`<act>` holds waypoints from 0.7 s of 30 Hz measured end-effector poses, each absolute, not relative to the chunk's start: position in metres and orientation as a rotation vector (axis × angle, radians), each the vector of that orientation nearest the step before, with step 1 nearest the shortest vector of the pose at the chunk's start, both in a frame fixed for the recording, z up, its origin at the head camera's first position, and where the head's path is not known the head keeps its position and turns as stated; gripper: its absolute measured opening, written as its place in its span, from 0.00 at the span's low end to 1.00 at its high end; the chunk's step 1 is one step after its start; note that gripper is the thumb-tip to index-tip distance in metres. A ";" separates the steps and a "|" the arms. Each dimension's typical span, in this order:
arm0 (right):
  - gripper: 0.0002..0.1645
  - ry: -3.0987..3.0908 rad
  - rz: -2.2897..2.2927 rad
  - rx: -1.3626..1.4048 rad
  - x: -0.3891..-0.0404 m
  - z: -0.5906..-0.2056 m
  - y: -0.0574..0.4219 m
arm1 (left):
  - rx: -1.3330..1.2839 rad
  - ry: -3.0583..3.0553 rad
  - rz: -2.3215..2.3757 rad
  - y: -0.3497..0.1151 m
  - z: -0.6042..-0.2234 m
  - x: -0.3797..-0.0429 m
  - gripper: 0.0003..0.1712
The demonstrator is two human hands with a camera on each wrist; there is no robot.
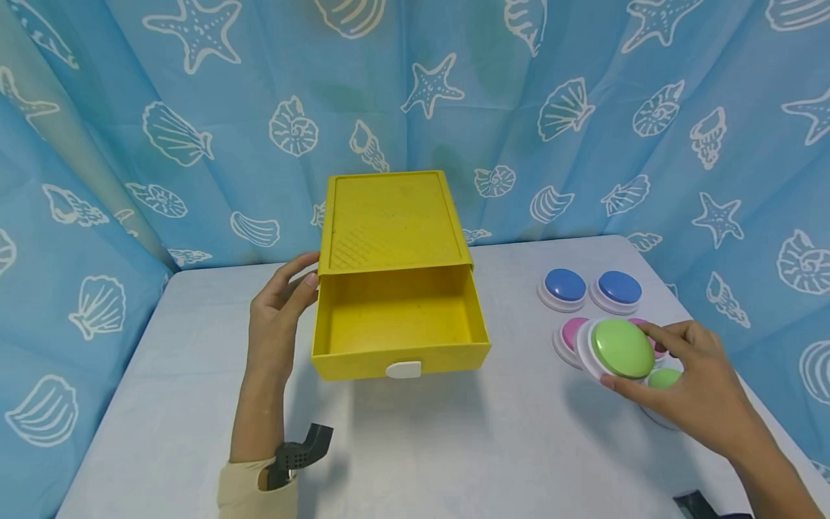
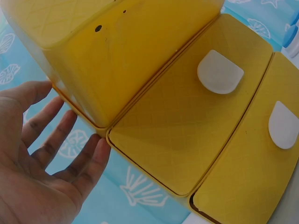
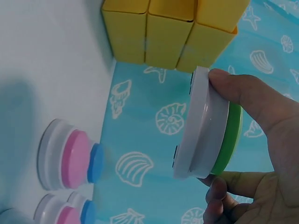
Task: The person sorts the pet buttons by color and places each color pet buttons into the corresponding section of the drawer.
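A yellow drawer cabinet (image 1: 394, 223) stands at the middle of the table, its top drawer (image 1: 350, 366) pulled out. My left hand (image 1: 275, 317) touches the cabinet's left side, with fingers spread and gently bent along the edge in the left wrist view. Two lower drawers (image 2: 163, 128) with white tabs are pushed in. To the right, my right hand (image 1: 703, 389) holds a round push button (image 1: 624, 348) with a green dome and white base, tilted above the table. Thumb and fingers pinch its rim, as the right wrist view shows.
Two blue buttons (image 1: 565, 285) stand at the back right of the white table (image 1: 415, 454). Pink buttons (image 3: 75, 158) and another green button (image 1: 664, 378) are partly hidden by the right hand and its button. A blue shell-patterned curtain (image 1: 389, 94) hangs behind.
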State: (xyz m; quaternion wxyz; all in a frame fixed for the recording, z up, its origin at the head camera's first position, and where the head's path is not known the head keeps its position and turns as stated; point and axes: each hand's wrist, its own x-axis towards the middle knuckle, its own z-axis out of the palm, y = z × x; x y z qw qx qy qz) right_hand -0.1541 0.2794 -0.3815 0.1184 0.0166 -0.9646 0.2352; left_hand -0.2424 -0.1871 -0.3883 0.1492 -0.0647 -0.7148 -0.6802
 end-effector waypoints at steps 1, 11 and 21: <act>0.53 -2.823 0.684 0.050 -0.154 -0.380 0.279 | -0.185 -2.054 -1.953 -0.187 -0.388 -0.242 0.22; 0.52 -2.811 0.692 0.098 -0.159 -0.367 0.269 | -0.197 -2.047 -1.954 -0.185 -0.387 -0.243 0.22; 0.49 -2.759 0.739 0.134 -0.162 -0.354 0.255 | -0.193 -2.043 -1.961 -0.187 -0.389 -0.243 0.22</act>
